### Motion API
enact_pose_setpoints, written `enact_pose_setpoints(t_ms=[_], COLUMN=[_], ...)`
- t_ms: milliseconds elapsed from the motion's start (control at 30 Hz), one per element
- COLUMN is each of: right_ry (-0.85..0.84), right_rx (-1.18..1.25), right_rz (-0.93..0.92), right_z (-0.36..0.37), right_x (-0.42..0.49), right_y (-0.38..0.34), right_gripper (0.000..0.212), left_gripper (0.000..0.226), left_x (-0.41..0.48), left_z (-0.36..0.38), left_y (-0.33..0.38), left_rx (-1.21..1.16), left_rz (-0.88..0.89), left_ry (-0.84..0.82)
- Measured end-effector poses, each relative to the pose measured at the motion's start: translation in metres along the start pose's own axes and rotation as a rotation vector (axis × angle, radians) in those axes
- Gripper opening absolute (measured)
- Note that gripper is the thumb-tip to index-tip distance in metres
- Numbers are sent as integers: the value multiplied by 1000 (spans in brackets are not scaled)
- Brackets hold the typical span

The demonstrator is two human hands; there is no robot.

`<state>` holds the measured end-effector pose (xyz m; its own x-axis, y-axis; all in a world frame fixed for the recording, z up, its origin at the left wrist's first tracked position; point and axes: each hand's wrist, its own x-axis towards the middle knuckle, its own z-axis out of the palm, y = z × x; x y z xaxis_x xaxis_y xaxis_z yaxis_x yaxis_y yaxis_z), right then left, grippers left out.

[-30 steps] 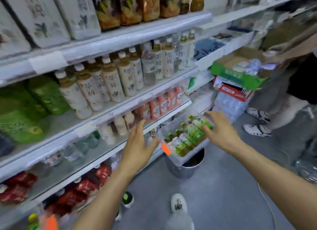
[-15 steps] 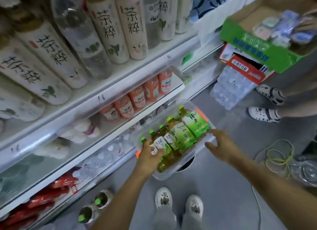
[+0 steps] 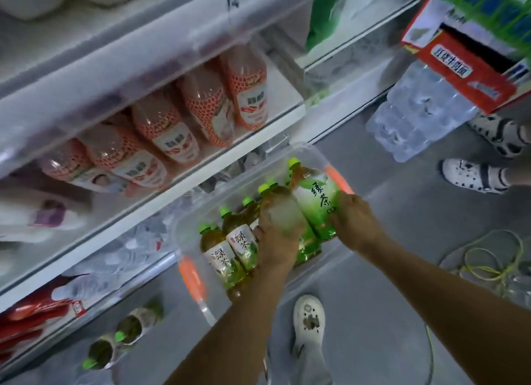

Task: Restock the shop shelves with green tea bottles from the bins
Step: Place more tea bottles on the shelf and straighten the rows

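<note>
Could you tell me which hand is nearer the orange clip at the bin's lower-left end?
Left. The left hand grips a bottle midway along the bin, with bottles between it and the orange clip; the right hand grips a second bottle at the opposite end.

The bin (image 3: 311,155) is clear, glossy plastic with opaque orange plastic latches (image 3: 192,278). The green tea bottles (image 3: 221,255) in it are transparent plastic with shiny printed wrap labels and smooth green plastic caps. The shelf (image 3: 161,201) is smooth and white with a clear plastic front rail, the floor (image 3: 402,212) is grey and matt, the water pack (image 3: 416,117) is wrapped in crinkled glossy film, and the box (image 3: 465,77) is printed cardboard.
</note>
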<state>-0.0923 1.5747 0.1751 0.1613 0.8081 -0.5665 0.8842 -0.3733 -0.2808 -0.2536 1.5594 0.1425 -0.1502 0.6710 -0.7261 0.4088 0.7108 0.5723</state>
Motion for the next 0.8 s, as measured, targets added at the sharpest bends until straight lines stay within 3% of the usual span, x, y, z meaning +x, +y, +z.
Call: enact_pose_setpoints(t_ms=[100,233,367,533,633,733,800], right_ry=[46,118,85,-13,-137,-316,-311], right_rx=[-107,-183,-165,270,392,482,473], right_rz=[6,17,-43,69,236,272,287], right_z=[12,17,25,38,34,38,48], right_x=[11,24,31,39,56,70,65], right_y=[-1,-7,-14,-14,-12,-13,-16], right_gripper=[56,75,74,77,107,138,141], left_gripper=[133,153,122,111,102,88,117], left_x=[21,33,30,34,40,37,32], left_z=[17,-1,-26,-54,-63,-60,-49], left_y=[-6,-26,-55,-68,-69,-62,-51], left_rx=[156,5,-357,-397,-438,-441,-329], left_rz=[-63,-15,-55,-40,-53,-73,-83], left_ry=[48,25,-49,-191,-243,-257,-176])
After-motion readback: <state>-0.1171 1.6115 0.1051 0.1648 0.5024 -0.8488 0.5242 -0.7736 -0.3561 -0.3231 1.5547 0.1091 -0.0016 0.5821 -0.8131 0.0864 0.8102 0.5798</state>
